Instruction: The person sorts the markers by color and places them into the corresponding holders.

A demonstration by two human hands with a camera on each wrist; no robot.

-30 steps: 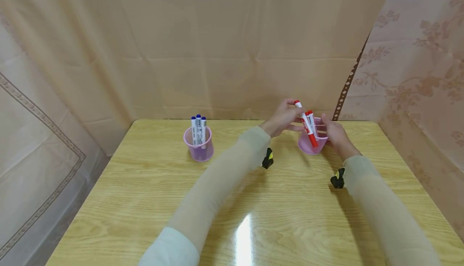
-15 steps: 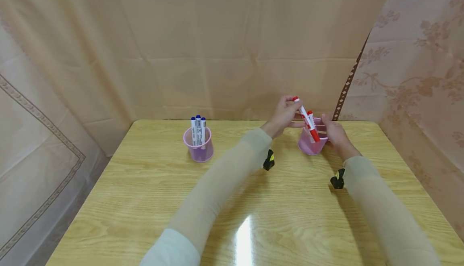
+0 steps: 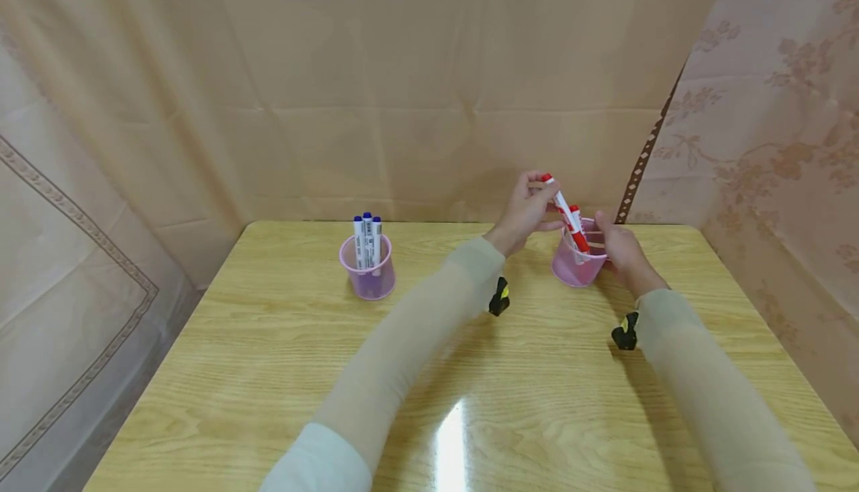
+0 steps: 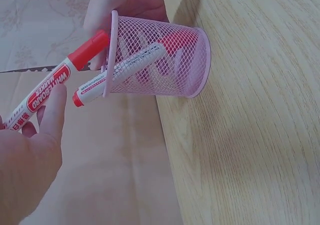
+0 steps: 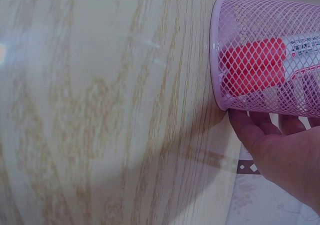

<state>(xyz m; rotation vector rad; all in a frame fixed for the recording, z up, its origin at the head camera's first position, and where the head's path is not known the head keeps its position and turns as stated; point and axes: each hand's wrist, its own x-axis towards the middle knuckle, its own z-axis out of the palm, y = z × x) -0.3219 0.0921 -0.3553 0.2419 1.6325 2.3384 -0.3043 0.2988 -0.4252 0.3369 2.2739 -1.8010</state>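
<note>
My left hand [image 3: 525,212] pinches a red whiteboard marker [image 4: 47,90] near its upper end. The marker slants with its red cap downward, right at the rim of a pink mesh pen cup [image 3: 572,270]. Around the far right side of that cup, my right hand [image 3: 622,250] steadies it, with fingers [image 5: 247,130] against the mesh. Inside leans red marker stock, of which one white barrel [image 4: 137,65] shows through the mesh, its end poking past the rim. The right hand's fingers are partly hidden behind the cup.
A second pink mesh cup [image 3: 372,287] stands to the left on the wooden table [image 3: 510,388], holding several blue-capped markers [image 3: 367,242] upright. A beige curtain [image 3: 376,89] hangs right behind the table's back edge. Patterned cloth [image 3: 792,179] hangs on the right.
My left hand has risen slightly, and the held marker's cap has gone from in front of the cup up to its rim. The right hand and both cups have not moved.
</note>
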